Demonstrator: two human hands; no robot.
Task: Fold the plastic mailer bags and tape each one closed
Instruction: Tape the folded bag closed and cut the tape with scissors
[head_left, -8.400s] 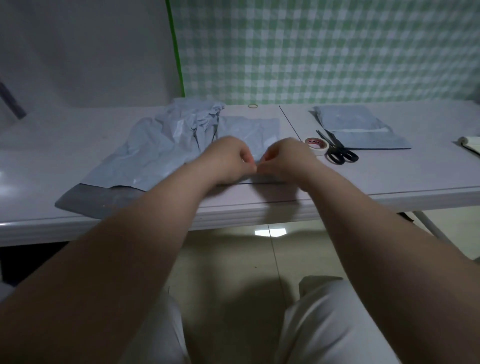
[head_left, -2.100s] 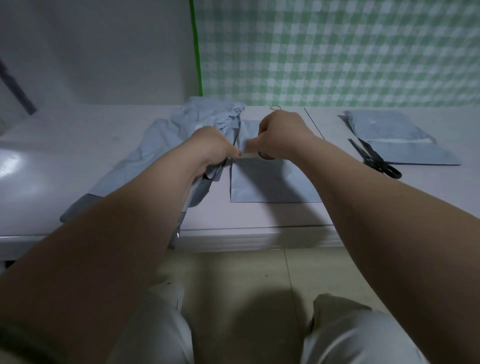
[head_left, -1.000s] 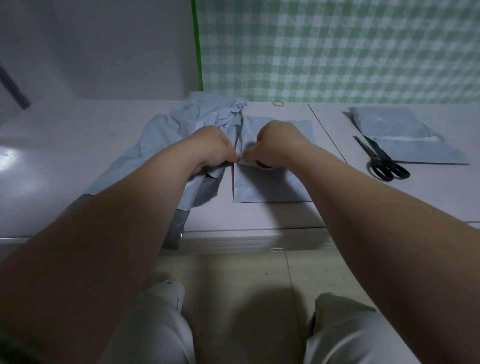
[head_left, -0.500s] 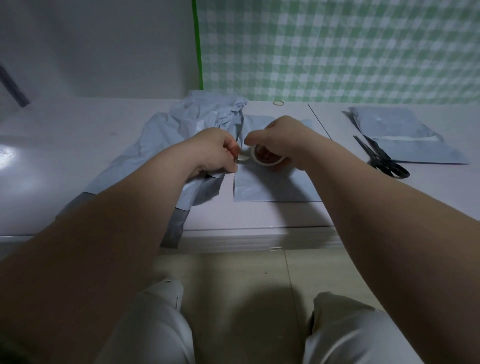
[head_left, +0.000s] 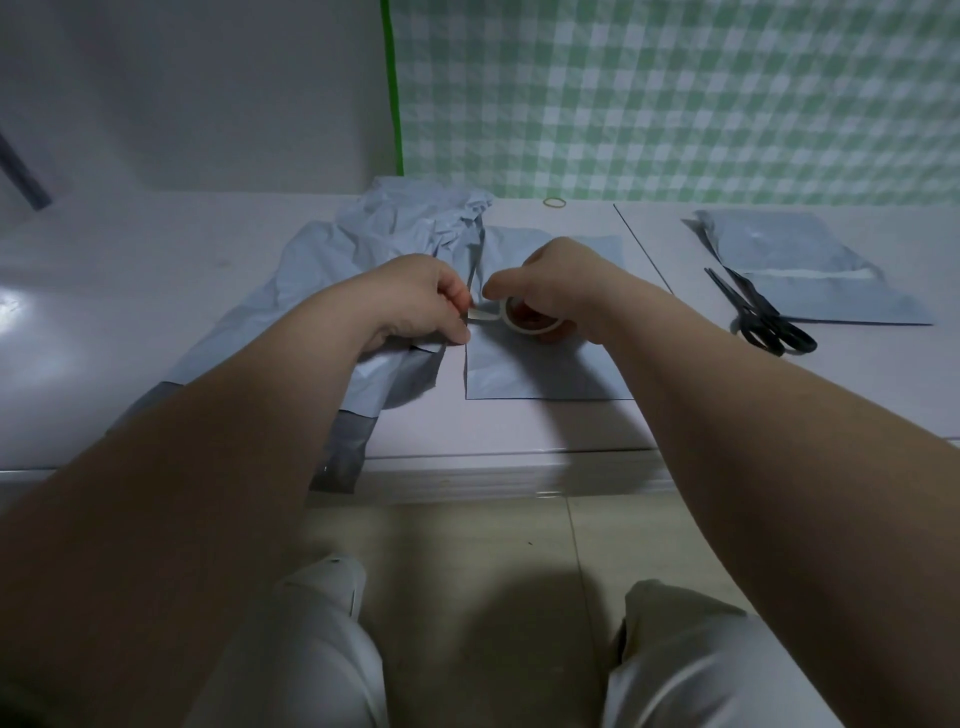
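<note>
A folded grey mailer bag (head_left: 545, 371) lies flat near the table's front edge. Above it my right hand (head_left: 561, 288) grips a white tape roll (head_left: 530, 319) with a reddish core. My left hand (head_left: 421, 301) pinches the loose tape end (head_left: 480, 314), a short strip stretched between the two hands. A crumpled pile of unfolded grey mailer bags (head_left: 384, 249) spreads to the left, partly under my left forearm, one end hanging over the table edge.
Black scissors (head_left: 763, 317) lie to the right on the white table (head_left: 156, 312). Behind them rests a stack of folded mailers (head_left: 800, 260). A rubber band (head_left: 555, 202) lies by the green checked wall. My knees are below the table edge.
My hands rose off the folded bag and drew apart. The tape roll came into view in my right hand, and a short strip now runs to my left fingers.
</note>
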